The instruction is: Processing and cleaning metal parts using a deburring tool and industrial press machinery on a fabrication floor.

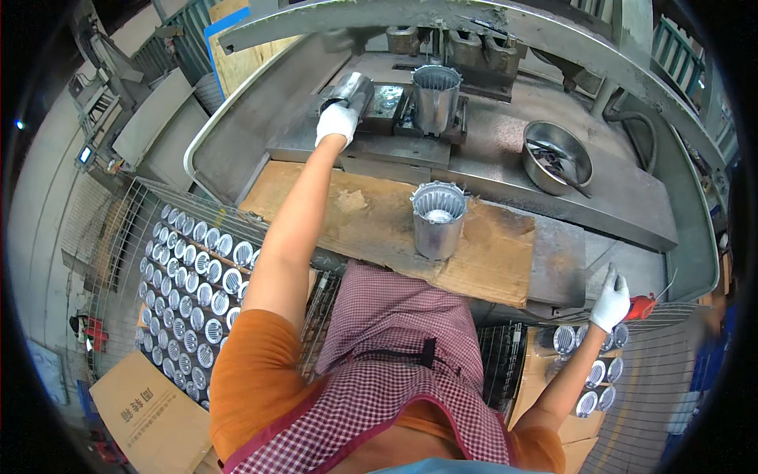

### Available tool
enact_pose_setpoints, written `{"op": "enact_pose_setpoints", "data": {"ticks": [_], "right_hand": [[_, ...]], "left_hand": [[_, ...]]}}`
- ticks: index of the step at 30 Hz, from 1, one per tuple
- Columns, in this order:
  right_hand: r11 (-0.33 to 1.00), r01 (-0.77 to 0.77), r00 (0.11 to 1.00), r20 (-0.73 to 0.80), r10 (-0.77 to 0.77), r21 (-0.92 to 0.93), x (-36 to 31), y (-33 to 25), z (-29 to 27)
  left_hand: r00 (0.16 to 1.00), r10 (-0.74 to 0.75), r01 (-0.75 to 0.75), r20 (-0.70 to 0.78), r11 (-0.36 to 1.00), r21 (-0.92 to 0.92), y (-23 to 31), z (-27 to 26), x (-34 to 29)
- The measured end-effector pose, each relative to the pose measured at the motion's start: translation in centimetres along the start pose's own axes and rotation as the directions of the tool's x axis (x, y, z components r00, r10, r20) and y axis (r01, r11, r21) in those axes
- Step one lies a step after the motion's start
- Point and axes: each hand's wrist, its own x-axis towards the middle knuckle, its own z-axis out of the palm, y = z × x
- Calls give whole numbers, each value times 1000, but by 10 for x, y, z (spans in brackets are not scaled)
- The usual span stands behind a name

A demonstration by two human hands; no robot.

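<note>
My left hand [338,124], in a white glove, is closed on the near end of a shiny metal cylindrical housing [355,89]. That housing lies tilted at the left fixture of the machine bed, with a dark edge by my fingers. Upright in the fixture beside it stands a ribbed metal housing [436,107]. Another ribbed housing [439,229] is upright on the stained cardboard [355,229] before me. At the far right my gloved right hand [610,302] has its fingers stretched out, right beside a red-handled tool [640,306] with a thin rod.
A steel bowl [539,170] with dark tools sits on the bed. To the left, a wire cage [130,229] holds several rows of metal cylinders [185,276]; a right-hand cage contains more cylinders [594,375]. A grey machine beam [379,16] crosses overhead. A cardboard flap [150,411] leans lower left.
</note>
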Motion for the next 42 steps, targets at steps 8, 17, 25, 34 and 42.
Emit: {"op": "enact_pose_setpoints", "data": {"ticks": [8,17,25,34,42], "right_hand": [[994,105,980,-169,-101,16,-4,1,6],[940,340,663,-711,-233,9,-7,44,-20],[826,-53,927,-280,251,562,3,56,-28],[835,342,665,517,-539,431,-162,-64,3],[806,275,612,551,-567,525,-159,-88,29]], "left_hand": [[969,232,-242,82,962,129,-9,6,-1],[944,112,-190,-310,954,-232,-9,26,-86],[911,380,-264,164,839,-475,57,58,-244],[346,896,-935,278,355,21,132,41,-274],[409,909,-908,85,414,-64,112,48,-281]]}}
